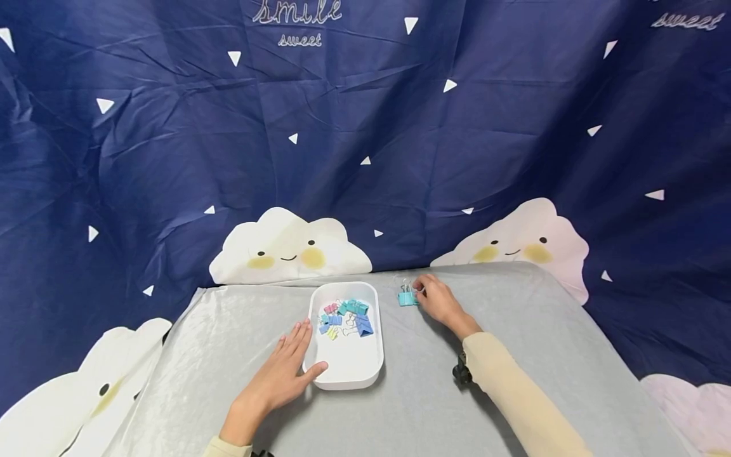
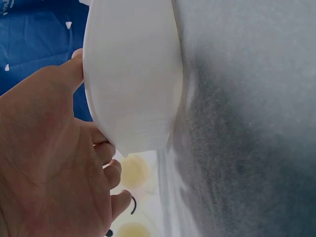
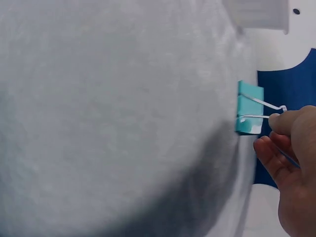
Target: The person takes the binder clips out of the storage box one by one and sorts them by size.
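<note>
In the head view a turquoise binder clip [image 1: 407, 298] is on the grey cloth, right of a white tray [image 1: 349, 376]. My right hand [image 1: 441, 303] pinches at its wire handle. In the right wrist view that clip [image 3: 250, 109] shows both silvery handles, with the right thumb and fingers [image 3: 279, 158] around one of them. My left hand [image 1: 278, 376] rests along the tray's left rim, fingers fairly straight and thumb over the near-left edge. Thumb and fingertips touch the rim in the left wrist view, beside the tray's side wall [image 2: 136, 84].
Several small binder clips lie in the far half of the tray: pink [image 1: 330, 308], teal [image 1: 356, 307], blue [image 1: 363, 325] and yellow [image 1: 332, 333]. Grey cloth [image 1: 411, 406] covers the table. A dark blue curtain [image 1: 365, 101] with white clouds hangs behind its far edge.
</note>
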Tool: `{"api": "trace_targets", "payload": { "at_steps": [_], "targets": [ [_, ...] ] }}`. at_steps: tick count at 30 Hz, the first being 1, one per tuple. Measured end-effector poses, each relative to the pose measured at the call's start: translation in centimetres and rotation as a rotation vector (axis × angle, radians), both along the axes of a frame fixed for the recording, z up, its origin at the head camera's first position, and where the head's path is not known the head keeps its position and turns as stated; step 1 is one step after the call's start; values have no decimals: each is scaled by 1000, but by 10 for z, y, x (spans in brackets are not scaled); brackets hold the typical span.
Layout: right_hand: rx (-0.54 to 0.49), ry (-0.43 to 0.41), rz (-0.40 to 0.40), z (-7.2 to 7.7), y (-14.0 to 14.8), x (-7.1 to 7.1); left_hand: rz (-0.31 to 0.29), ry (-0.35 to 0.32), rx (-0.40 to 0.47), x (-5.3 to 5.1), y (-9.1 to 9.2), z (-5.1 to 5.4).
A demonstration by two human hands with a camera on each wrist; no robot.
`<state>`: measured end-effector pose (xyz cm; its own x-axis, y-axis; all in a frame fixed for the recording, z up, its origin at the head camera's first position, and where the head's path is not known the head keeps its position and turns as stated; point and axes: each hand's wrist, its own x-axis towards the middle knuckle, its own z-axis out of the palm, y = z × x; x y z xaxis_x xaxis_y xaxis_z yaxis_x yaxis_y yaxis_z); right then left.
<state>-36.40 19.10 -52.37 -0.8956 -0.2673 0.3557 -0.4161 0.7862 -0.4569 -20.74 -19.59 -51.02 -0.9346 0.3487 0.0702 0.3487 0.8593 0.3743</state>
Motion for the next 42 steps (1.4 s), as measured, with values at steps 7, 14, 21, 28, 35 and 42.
{"api": "trace_targets", "payload": {
  "at_steps": [7,14,21,28,35,42],
  "targets": [
    [1,33,51,26,-13,-1,5,-5,-3,0,-3,0],
    [18,50,187,60,-39,4,10,-1,-2,0,-5,0],
    [86,24,314,83,-71,12,10,3,14,2,-5,0],
    [194,23,445,89,-104,14,11,-7,20,3,-5,0],
    [289,-71,505,90,-132,12,15,-16,23,4,-4,-1],
    [341,-204,496,84,-145,9,3,-18,15,0,0,-1]
  ]
}}
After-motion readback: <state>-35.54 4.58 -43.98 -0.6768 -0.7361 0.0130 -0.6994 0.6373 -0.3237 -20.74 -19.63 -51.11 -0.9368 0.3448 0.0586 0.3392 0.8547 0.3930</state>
